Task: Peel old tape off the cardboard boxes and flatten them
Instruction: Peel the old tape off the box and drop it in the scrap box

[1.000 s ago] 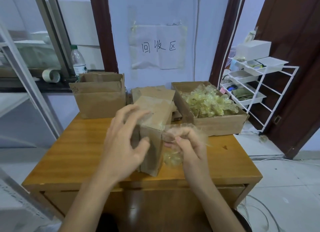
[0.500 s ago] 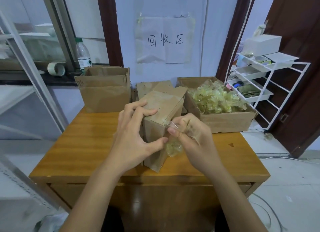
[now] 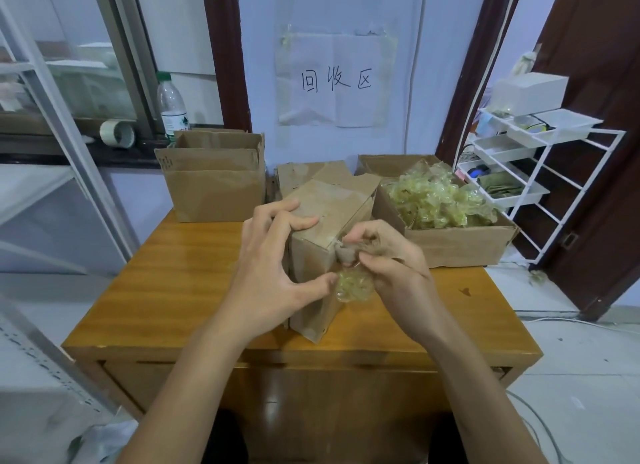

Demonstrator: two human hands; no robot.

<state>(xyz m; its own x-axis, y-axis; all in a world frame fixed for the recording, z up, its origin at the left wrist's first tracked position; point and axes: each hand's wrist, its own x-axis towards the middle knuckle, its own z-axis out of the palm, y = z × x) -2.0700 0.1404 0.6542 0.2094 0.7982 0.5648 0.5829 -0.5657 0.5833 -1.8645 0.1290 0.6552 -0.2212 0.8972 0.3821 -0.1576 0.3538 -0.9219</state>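
While the left hand (image 3: pixel 273 269) clamps the small cardboard box (image 3: pixel 325 255) upright on the desk (image 3: pixel 166 290), the right hand (image 3: pixel 391 266) pinches the peeled tape wad (image 3: pixel 353 285), bracing for the pull.

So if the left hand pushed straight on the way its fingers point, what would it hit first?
The left hand is already against the small cardboard box, so it probably meets that first; beyond it is the right hand.
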